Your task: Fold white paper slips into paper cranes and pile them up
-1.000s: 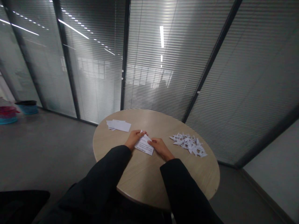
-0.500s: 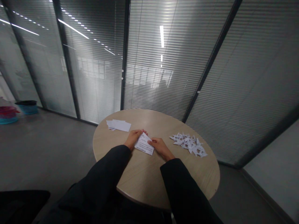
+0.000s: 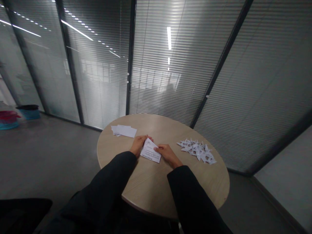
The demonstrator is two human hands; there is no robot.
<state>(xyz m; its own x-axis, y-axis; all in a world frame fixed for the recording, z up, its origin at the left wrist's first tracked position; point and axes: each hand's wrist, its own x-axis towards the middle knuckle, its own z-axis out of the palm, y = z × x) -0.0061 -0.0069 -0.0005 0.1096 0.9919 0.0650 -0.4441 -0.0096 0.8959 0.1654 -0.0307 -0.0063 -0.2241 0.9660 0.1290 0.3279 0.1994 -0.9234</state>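
A sheet of white paper (image 3: 150, 152) with printed lines is held above the round table, one top corner folded to a slant. My left hand (image 3: 139, 145) grips its left edge, fingers curled behind it. At the right edge my right hand (image 3: 168, 153) pinches the paper, thumb on the printed face. The fingertips behind the sheet are hidden. Beyond my left hand lie several loose white paper sheets (image 3: 127, 131), overlapping. To the right of my right hand is a heap of small folded white paper pieces (image 3: 197, 150) with pointed ends.
The round wooden table (image 3: 156, 191) stands close to a glass partition with blinds (image 3: 161, 97). On the floor at the far left are a blue bin (image 3: 29, 113) and a bin with a red liner (image 3: 8, 118). A dark chair-like shape (image 3: 21, 214) is at lower left.
Both hands stay almost in place. The paper has shifted very slightly between them; the loose sheets and the folded heap have not moved.
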